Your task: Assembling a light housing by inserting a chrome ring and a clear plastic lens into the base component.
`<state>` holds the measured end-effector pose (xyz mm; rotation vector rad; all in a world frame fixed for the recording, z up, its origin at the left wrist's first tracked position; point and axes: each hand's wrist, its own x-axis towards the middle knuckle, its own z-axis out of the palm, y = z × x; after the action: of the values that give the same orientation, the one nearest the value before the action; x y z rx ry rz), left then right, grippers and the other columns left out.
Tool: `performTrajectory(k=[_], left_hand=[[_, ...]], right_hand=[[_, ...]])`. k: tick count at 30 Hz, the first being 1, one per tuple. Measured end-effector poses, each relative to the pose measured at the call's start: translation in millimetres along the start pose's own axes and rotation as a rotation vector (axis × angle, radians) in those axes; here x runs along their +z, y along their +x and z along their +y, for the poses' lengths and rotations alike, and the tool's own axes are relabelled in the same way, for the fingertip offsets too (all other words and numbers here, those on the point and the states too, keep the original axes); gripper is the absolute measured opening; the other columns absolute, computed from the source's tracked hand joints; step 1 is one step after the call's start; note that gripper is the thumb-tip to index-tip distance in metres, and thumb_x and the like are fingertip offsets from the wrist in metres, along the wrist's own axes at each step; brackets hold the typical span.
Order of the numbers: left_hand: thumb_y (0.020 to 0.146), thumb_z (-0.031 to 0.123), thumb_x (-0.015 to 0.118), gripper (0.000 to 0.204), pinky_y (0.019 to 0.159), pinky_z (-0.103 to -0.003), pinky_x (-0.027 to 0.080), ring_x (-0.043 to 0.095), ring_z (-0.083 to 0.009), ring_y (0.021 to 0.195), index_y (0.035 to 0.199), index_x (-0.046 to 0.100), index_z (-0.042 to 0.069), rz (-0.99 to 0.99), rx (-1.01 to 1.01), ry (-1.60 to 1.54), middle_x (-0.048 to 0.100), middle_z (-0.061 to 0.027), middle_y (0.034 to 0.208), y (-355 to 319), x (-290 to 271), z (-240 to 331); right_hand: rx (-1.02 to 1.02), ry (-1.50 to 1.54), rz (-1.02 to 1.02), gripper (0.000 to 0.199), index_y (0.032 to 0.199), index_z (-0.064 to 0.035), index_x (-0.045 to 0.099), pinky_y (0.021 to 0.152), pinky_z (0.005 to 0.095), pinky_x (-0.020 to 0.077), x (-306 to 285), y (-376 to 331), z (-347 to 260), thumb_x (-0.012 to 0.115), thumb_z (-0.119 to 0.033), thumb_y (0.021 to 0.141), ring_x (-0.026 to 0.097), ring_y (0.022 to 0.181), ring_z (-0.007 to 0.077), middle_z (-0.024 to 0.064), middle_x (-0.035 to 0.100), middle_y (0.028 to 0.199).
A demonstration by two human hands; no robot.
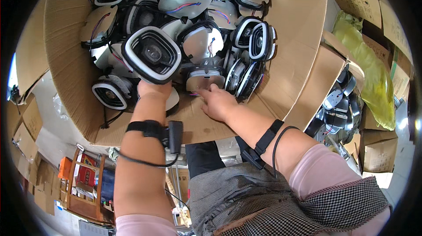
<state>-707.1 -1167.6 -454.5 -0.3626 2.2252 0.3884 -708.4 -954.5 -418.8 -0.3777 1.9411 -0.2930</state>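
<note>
Forearms enter at bottom. Left hand [154, 90] grips black-white speaker unit [151, 54], centre-left, from below. Right hand [217, 102] half-spread, fingertips on grey-backed unit [204, 78] in box [66, 60]. Likely rigid plastic, light; thin wires snag-prone, so hold by rim.

You face a big open brown carton [70, 60] at twelve o'clock. At three o'clock a second brown carton [323, 78], a yellow plastic bag [369, 69] and stacked brown boxes [378, 152]. More boxes [26, 126] at nine o'clock.
</note>
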Motion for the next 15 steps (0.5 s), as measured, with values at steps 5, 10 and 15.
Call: performTrajectory(k=[5, 10, 15], left_hand=[[0.096, 0.029, 0.052, 0.024, 0.068, -0.029, 0.042, 0.048, -0.0143, 0.064, 0.097, 0.057, 0.006, -0.296, -0.184, -1.098, 0.053, -0.0001, 0.072, -31, -43, -32], [0.098, 0.027, 0.053, 0.023, 0.061, -0.025, 0.04, 0.036, -0.0048, 0.056, 0.09, 0.055, 0.006, -0.041, -0.259, -1.626, 0.044, 0.0048, 0.068, -87, -80, -60], [0.092, 0.016, 0.059, 0.018, 0.06, -0.023, 0.041, 0.048, -0.0062, 0.065, 0.104, 0.058, 0.003, 0.115, -0.204, -1.273, 0.055, 0.0013, 0.081, -123, -95, -36]], right_hand=[[-0.055, -0.036, -0.097, 0.036, 0.121, -0.0105, 0.061, 0.091, 0.0432, 0.0489, -8, 14, -20, 0.054, -0.016, 0.086, 0.061, 0.105, 0.0339, 0.0163, 0.061, 0.113], [-0.009, -0.161, -0.166, 0.019, 0.097, -0.0104, 0.066, 0.083, 0.0435, 0.0511, 9, 35, -23, 0.057, -0.025, 0.088, 0.064, 0.095, 0.0329, 0.0131, 0.065, 0.091], [-0.445, 0.191, 0.21, 0.021, 0.084, -0.0073, 0.066, 0.07, 0.0449, 0.0496, -35, -26, -56, 0.059, -0.027, 0.088, 0.061, 0.079, 0.0352, 0.0128, 0.063, 0.084]])
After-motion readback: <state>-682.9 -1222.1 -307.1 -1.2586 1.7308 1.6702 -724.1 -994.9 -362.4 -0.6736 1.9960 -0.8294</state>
